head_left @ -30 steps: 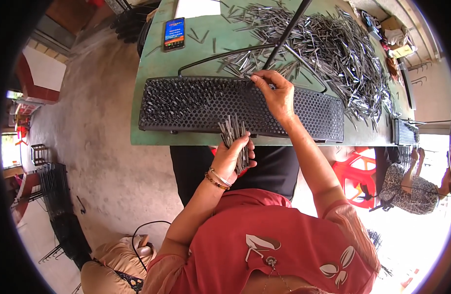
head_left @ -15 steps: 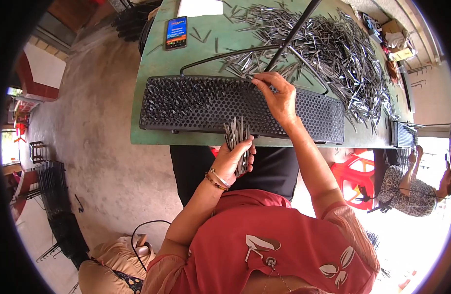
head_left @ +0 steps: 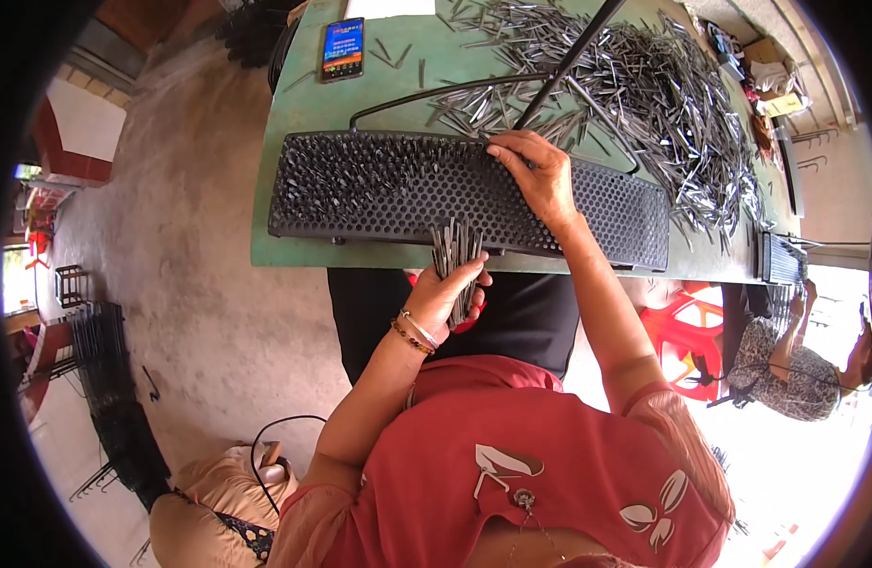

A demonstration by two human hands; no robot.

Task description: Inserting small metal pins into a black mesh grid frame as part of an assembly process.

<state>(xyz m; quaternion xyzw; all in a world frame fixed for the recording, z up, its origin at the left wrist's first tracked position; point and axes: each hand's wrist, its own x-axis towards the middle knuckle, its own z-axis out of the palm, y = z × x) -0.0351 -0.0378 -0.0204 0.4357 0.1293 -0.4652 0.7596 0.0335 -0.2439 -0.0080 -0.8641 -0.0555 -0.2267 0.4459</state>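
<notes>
Strips [head_left: 450, 248]: long axis points toward panel [head_left: 618, 213];
Left hand [head_left: 440, 299]: is grasping them;
Right hand [head_left: 542, 180]: fingertips at panel; cannot tell what is grasped;
Panel: lengthwise left to right.

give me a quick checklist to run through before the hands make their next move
1. Left hand gripping the metal strips: ok
2. Right hand at the black panel's far edge: ok
3. Strip between the right hand's fingers: cannot tell, view blocked
4. Panel filled all over: not ok, right end bare
5. Loose heap on table: ok
6. Phone apart from panel: ok
</notes>
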